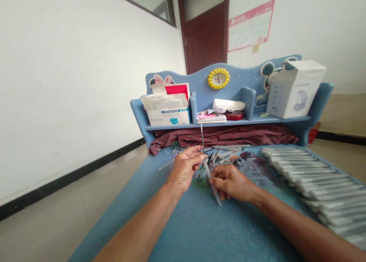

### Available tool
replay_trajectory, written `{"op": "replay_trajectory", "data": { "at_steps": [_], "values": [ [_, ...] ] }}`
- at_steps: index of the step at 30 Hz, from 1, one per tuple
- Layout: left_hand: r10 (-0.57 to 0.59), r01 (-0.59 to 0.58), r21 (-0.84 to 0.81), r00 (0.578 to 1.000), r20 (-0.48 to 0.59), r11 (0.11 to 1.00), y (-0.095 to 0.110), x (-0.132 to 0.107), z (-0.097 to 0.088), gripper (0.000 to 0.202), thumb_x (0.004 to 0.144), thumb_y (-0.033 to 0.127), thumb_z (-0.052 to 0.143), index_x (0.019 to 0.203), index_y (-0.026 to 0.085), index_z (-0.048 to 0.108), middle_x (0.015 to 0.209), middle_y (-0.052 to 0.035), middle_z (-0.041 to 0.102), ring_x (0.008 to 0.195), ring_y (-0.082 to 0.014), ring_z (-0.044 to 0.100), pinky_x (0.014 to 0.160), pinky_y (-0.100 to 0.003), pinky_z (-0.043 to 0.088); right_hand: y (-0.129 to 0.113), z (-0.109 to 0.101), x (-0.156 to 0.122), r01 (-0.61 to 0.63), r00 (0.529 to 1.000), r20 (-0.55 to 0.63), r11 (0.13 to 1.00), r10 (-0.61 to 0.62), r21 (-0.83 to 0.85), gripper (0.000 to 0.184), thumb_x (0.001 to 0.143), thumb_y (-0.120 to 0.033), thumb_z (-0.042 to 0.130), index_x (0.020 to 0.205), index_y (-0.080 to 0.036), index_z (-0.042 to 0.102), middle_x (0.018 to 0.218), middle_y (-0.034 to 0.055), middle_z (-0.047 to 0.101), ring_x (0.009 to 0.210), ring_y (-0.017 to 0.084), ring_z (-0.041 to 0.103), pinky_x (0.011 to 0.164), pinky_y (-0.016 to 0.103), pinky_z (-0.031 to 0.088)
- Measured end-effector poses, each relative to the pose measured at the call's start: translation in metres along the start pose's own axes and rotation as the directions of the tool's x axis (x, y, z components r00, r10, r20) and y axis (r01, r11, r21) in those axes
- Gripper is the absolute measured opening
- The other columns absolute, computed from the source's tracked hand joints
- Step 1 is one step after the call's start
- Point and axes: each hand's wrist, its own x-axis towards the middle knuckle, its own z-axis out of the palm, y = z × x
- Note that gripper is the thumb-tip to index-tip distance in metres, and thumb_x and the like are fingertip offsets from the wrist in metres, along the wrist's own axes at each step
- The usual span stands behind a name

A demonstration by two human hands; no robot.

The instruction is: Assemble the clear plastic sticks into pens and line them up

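Note:
My left hand (pixel 185 167) is closed in a pinch on a thin grey refill rod (pixel 201 136) that stands nearly upright above the blue desk (pixel 200 224). My right hand (pixel 233 182) is closed on a clear pen barrel (pixel 215 189) that slants down toward me. The lower end of the rod meets the top of the barrel between my two hands. Just beyond my hands lies a loose heap of pen parts (pixel 221 155).
A long row of finished grey pens (pixel 314 178) lines the desk's right side. A red checked cloth (pixel 223 136) lies under the shelf. The shelf holds a mask box (pixel 168 115), a white carton (pixel 294 90), papers and a yellow clock (pixel 219 78). A brown door stands behind.

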Motion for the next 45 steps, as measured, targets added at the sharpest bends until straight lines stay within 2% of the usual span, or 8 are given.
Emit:
{"op": "replay_trajectory", "data": {
  "at_steps": [7,13,18,24,31,38,42,45],
  "values": [
    [0.080,-0.081,0.049,0.997,0.014,0.996,-0.002,-0.003,0.002,0.033,0.061,0.016,0.070,0.093,0.015,0.062,0.076,-0.0033,0.063,0.058,-0.0060,0.052,0.046,-0.015,0.030,0.000,0.003,0.000,0.049,0.996,-0.079,0.999,-0.050,-0.021,0.013,0.078,-0.027,0.047,0.069,-0.017,0.047,0.048,-0.0063,0.046,0.037,0.007,0.047,0.034,0.016,0.032],
    [0.140,-0.142,0.061,0.989,0.035,0.988,0.003,-0.007,0.005,0.029,0.059,0.014,0.069,0.088,0.014,0.064,0.078,-0.0045,0.064,0.060,-0.0072,0.052,0.047,-0.016,0.032,0.002,0.004,0.001,0.194,0.946,-0.208,0.946,-0.250,-0.259,0.013,0.079,-0.023,0.046,0.068,-0.017,0.049,0.051,-0.0052,0.047,0.046,0.007,0.044,0.044,0.017,0.032],
    [0.144,-0.147,0.059,0.988,0.051,0.987,0.006,-0.008,0.008,0.025,0.060,0.014,0.068,0.084,0.014,0.065,0.077,-0.0034,0.064,0.052,-0.0043,0.047,0.045,-0.017,0.030,0.006,0.002,0.001,0.218,0.924,-0.225,0.908,-0.310,-0.357,0.014,0.080,-0.023,0.045,0.070,-0.017,0.051,0.053,-0.0049,0.048,0.049,0.007,0.043,0.047,0.018,0.030],
    [0.137,-0.145,0.100,0.987,0.079,0.984,0.007,-0.010,0.008,0.019,0.063,0.018,0.066,0.081,0.013,0.066,0.074,-0.0035,0.064,0.051,-0.0046,0.045,0.044,-0.017,0.029,0.006,0.002,0.000,0.223,0.916,-0.227,0.890,-0.331,-0.399,0.013,0.080,-0.023,0.045,0.069,-0.017,0.051,0.052,-0.0050,0.047,0.049,0.007,0.041,0.047,0.018,0.029],
    [0.144,-0.151,0.129,0.988,0.062,0.980,0.012,-0.008,0.003,0.027,0.068,0.032,0.064,0.086,0.012,0.067,0.082,-0.0081,0.066,0.056,-0.0077,0.050,0.042,-0.018,0.031,0.002,0.002,-0.002,0.223,0.919,-0.212,0.883,-0.331,-0.413,0.013,0.079,-0.024,0.047,0.068,-0.018,0.050,0.053,-0.0046,0.047,0.049,0.008,0.041,0.048,0.019,0.029],
    [0.171,-0.174,0.113,0.985,0.035,0.978,0.015,-0.006,0.002,0.033,0.068,0.038,0.064,0.086,0.011,0.066,0.078,-0.0087,0.066,0.055,-0.0086,0.052,0.041,-0.017,0.032,0.000,0.001,-0.003,0.218,0.913,-0.235,0.885,-0.335,-0.411,0.014,0.080,-0.025,0.045,0.070,-0.018,0.052,0.056,-0.0037,0.047,0.052,0.008,0.042,0.050,0.019,0.031],
    [0.180,-0.189,0.166,0.981,0.068,0.968,0.016,-0.007,0.002,0.031,0.070,0.038,0.062,0.086,0.012,0.066,0.077,-0.0081,0.066,0.055,-0.0092,0.052,0.042,-0.017,0.032,-0.001,0.000,-0.003,0.209,0.910,-0.252,0.889,-0.329,-0.407,0.014,0.079,-0.025,0.046,0.068,-0.018,0.051,0.056,-0.0039,0.047,0.052,0.008,0.042,0.051,0.019,0.032],
    [0.200,-0.205,0.314,0.979,0.050,0.927,0.014,-0.006,0.001,0.026,0.071,0.036,0.060,0.080,0.013,0.067,0.072,-0.0068,0.066,0.052,-0.0095,0.050,0.042,-0.019,0.032,-0.001,-0.006,-0.002,0.207,0.903,-0.280,0.903,-0.324,-0.377,0.014,0.079,-0.026,0.046,0.070,-0.018,0.053,0.054,-0.0040,0.047,0.050,0.008,0.043,0.049,0.020,0.032]
  ]
}}
